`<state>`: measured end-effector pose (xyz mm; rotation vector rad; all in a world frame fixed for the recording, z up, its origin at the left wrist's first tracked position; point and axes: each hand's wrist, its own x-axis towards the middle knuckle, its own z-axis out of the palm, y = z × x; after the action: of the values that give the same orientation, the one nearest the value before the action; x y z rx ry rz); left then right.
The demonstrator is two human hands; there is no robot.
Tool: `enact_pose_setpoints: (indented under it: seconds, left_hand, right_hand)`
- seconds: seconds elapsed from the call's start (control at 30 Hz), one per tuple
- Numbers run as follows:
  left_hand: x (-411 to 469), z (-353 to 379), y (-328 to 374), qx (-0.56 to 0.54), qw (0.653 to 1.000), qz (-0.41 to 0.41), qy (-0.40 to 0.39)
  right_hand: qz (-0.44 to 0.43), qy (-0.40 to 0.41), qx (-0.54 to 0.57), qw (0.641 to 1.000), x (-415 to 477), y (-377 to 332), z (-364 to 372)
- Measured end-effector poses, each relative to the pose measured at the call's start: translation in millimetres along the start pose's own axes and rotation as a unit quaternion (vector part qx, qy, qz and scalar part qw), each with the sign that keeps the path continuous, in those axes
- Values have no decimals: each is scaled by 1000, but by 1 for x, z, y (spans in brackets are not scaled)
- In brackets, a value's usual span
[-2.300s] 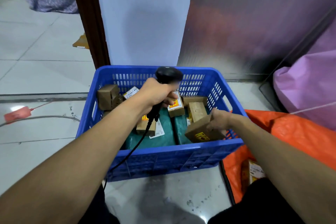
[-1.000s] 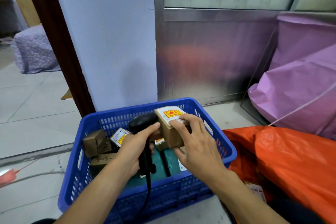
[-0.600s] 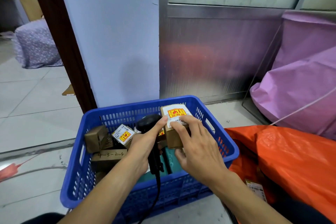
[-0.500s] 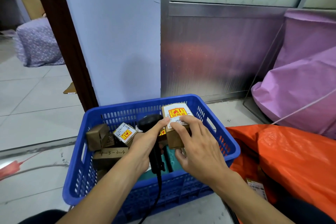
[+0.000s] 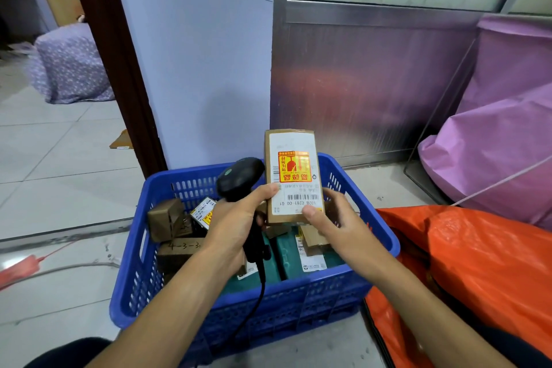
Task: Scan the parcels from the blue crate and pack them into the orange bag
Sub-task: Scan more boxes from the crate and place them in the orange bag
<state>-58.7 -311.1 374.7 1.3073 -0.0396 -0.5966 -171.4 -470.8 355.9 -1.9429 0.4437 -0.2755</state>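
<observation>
right hand (image 5: 337, 228) pinches near end of the cardboard parcel (image 5: 292, 158), upright over the slotted blue crate (image 5: 283, 302). White label, red-yellow sticker, barcode, inverted "1028 C281-00 G1". left hand (image 5: 236, 227) wraps the black corded scanner (image 5: 240, 178), thumb on label. Crinkly orange bag (image 5: 478, 263) on the right.

Noted brown cardboard parcel (image 5: 316, 158) with white label (image 5: 291, 143) and red-and-yellow sticker (image 5: 294, 166), blue slotted plastic crate (image 5: 298, 305), orange woven bag (image 5: 478, 263), black handheld scanner (image 5: 240, 176).

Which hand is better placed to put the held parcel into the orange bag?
The right hand: it grips the parcel, and the orange bag lies on its side. The left hand holds the scanner.
</observation>
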Motion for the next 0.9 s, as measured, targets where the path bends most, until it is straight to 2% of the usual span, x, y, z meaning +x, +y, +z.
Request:
enact_pose_setpoints:
  seconds: [0.07, 0.23, 0.33, 0.47, 0.53, 0.8, 0.9]
  left_hand:
    - [-3, 0, -3, -3, 1000, 2, -12]
    - [-5, 2, -7, -11, 1000, -9, -11]
    - [1, -2, -7, -25, 999, -14, 15]
    - [10, -12, -6, -32, 999, -4, 23]
    - [13, -14, -6, -18, 1000, -5, 13]
    - [9, -6, -11, 102, 994, 15, -37]
    - [11, -5, -15, 140, 986, 27, -82]
  right_hand:
    - [29, -54, 55, 997, -2, -2, 4]
    - [47, -35, 112, 992, -1, -4, 0]
    - [29, 34, 125, 991, 3, -2, -14]
    - [5, 177, 122, 977, 9, 5, -30]
    - [3, 202, 141, 969, 11, 5, -36]
    - [11, 149, 154, 977, 5, 3, -36]
    - [15, 140, 167, 976, 5, 3, -36]
